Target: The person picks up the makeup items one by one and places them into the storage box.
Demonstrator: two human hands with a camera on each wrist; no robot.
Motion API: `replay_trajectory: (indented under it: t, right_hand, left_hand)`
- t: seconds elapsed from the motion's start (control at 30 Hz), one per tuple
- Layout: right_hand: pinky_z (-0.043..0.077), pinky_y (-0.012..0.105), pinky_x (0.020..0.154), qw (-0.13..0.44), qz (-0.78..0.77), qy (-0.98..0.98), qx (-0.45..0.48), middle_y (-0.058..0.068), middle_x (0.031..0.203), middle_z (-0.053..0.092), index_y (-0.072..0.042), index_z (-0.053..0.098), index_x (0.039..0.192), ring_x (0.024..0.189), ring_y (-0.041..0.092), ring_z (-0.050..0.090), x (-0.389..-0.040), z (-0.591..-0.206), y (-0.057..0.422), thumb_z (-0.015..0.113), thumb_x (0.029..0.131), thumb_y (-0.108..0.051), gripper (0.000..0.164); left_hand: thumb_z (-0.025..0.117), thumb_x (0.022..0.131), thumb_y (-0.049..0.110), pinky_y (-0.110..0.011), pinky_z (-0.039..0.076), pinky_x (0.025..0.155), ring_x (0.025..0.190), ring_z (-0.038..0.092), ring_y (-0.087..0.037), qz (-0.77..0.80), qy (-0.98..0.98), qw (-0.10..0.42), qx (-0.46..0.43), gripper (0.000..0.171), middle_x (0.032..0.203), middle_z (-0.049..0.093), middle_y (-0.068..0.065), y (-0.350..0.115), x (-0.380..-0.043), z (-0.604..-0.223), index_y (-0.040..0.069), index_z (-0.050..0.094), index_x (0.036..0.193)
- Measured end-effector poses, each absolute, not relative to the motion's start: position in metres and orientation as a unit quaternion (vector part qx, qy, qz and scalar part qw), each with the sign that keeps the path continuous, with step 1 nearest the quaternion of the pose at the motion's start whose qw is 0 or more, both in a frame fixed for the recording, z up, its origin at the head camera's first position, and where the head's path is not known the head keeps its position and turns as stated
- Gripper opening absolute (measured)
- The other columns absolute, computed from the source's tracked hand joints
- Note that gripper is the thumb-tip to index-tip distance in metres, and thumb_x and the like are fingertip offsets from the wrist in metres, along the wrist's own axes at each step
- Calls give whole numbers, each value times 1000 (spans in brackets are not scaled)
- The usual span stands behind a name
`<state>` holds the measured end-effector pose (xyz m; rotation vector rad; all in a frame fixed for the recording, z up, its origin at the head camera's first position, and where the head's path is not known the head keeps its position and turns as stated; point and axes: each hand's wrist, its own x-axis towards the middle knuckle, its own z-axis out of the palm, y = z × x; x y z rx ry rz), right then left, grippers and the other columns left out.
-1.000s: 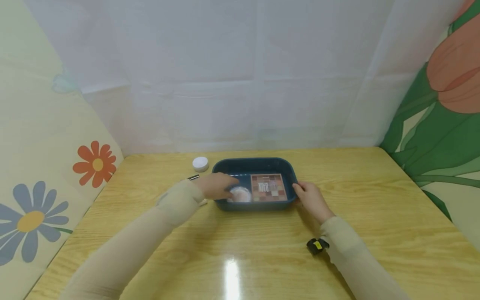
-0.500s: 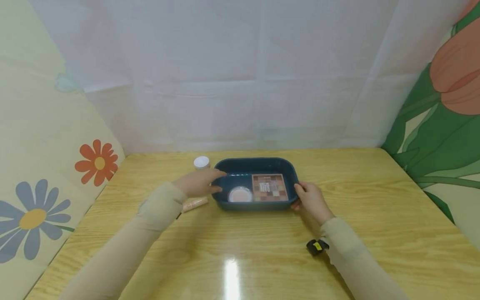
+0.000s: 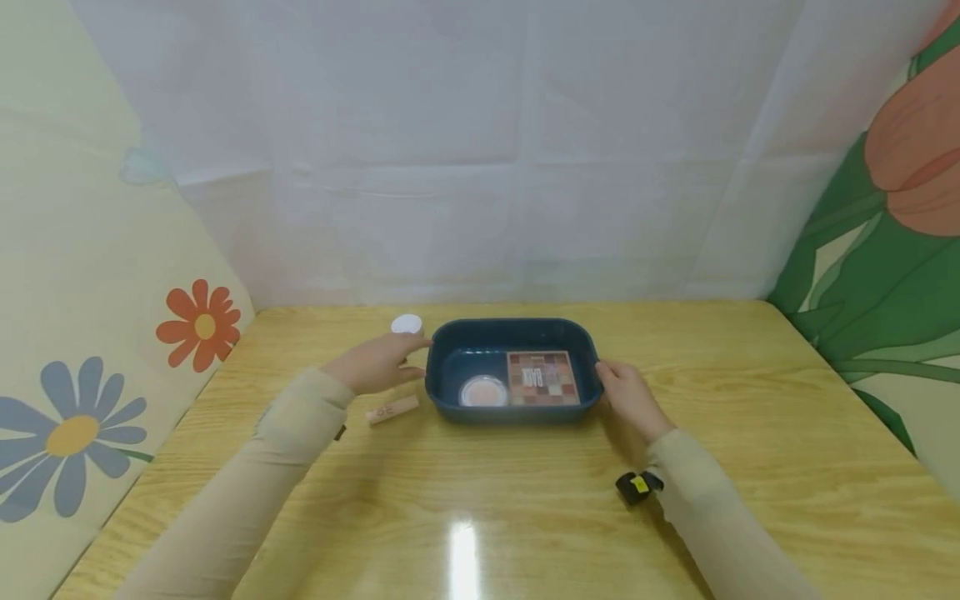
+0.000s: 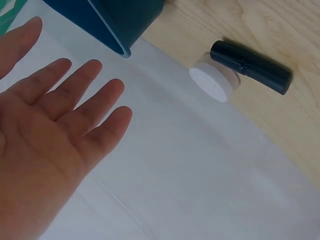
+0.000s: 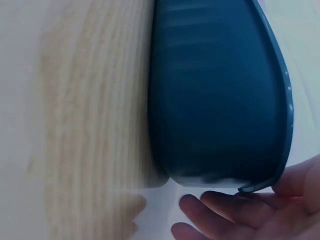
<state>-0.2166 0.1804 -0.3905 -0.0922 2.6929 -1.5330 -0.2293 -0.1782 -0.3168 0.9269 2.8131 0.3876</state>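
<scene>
A dark blue plastic basin point(image 3: 465, 337) stands on the table. Inside it, a round compact point(image 3: 483, 392) with a clear rim lies at the left and a square eyeshadow palette point(image 3: 543, 377) at the right. My right hand point(image 3: 630, 400) pinches the basin's right rim between thumb and fingers. My left hand point(image 3: 375, 364) is just outside the left rim, its fingers extended and holding nothing. In the left wrist view its fingers look apart from the basin point(image 4: 142, 22). A pinkish tube point(image 3: 393, 409) with lettering lies in front of the left hand.
A white round jar point(image 3: 407, 324) stands behind my left hand. A black cylindrical tube point(image 4: 251, 67) lies next to it, hidden by the hand in the head view. A white cloth point(image 3: 480, 167) backs the wooden table point(image 3: 525, 517); flower-printed cloths flank it.
My left hand has come out of the basin to the left, away from the round compact, which stays inside. The pinkish tube has come into full view. My right hand keeps to the rim.
</scene>
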Motion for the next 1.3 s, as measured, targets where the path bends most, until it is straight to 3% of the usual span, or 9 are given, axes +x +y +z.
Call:
replay_trajectory:
  t: [0.07, 0.17, 0.27, 0.37, 0.47, 0.7, 0.83, 1.07, 1.3]
  right_hand:
    - [39, 25, 49, 15, -497, 867, -28, 3, 61, 44, 17, 46, 133, 52, 10, 41, -220, -390, 181, 35, 105, -12, 42]
    - [39, 22, 48, 10, -510, 860, -29, 13, 71, 55, 16, 38, 139, 52, 8, 43, -223, -389, 180, 38, 104, -10, 43]
    - [49, 23, 63, 6, -512, 858, -31, 33, 108, 61, 16, 36, 140, 75, 18, 60, -224, -389, 178, 38, 103, -6, 43]
    - [49, 36, 93, 0, -510, 859, -38, 36, 138, 42, 19, 34, 139, 116, 35, 54, -224, -389, 176, 38, 103, -3, 42]
    - [39, 48, 105, -2, -518, 855, -36, 36, 140, 37, 18, 32, 140, 129, 43, 41, -224, -389, 174, 37, 102, -2, 43]
    - [34, 50, 108, -1, -517, 856, -29, 36, 141, 36, 17, 29, 142, 132, 44, 38, -224, -389, 173, 37, 103, -3, 45]
    - [35, 49, 108, -3, -515, 857, -25, 36, 140, 38, 16, 30, 142, 131, 43, 39, -225, -390, 173, 38, 103, -2, 44]
    - [48, 44, 97, 4, -517, 856, -8, 34, 140, 40, 14, 31, 143, 123, 39, 48, -225, -389, 171, 39, 103, -3, 44]
    - [45, 47, 100, 9, -527, 850, -2, 33, 143, 37, 15, 31, 143, 126, 40, 45, -226, -390, 172, 38, 103, -3, 44]
  left_hand:
    - [62, 95, 9, -50, 37, 107, 128, 45, -42, 130, 940, 77, 306, 49, 138, 48, -28, -179, -229, -317, -11, 46, 136]
    - [62, 95, 9, -50, 36, 108, 128, 45, -43, 133, 941, 75, 302, 50, 140, 45, -30, -180, -229, -318, -11, 44, 137]
    - [62, 94, 9, -50, 38, 106, 124, 49, -43, 136, 942, 67, 299, 53, 138, 45, -32, -181, -229, -320, -14, 41, 138]
    - [63, 94, 8, -51, 38, 106, 123, 49, -44, 147, 945, 49, 289, 55, 136, 47, -32, -184, -230, -325, -15, 40, 138]
    - [64, 93, 8, -52, 37, 106, 124, 47, -45, 150, 949, 26, 275, 56, 134, 48, -33, -187, -233, -330, -15, 40, 137]
    - [64, 94, 10, -54, 40, 103, 119, 51, -46, 142, 959, -1, 245, 57, 130, 50, -35, -191, -236, -338, -16, 38, 138]
    - [63, 94, 11, -54, 42, 101, 117, 52, -47, 143, 962, -13, 234, 57, 129, 50, -36, -192, -237, -341, -16, 39, 137]
    - [66, 92, 11, -53, 48, 92, 106, 59, -43, 147, 964, -35, 218, 47, 119, 58, -30, -192, -242, -351, -12, 49, 129]
    - [66, 92, 13, -55, 44, 98, 114, 54, -46, 158, 967, -30, 199, 51, 125, 55, -33, -196, -247, -361, -12, 47, 132]
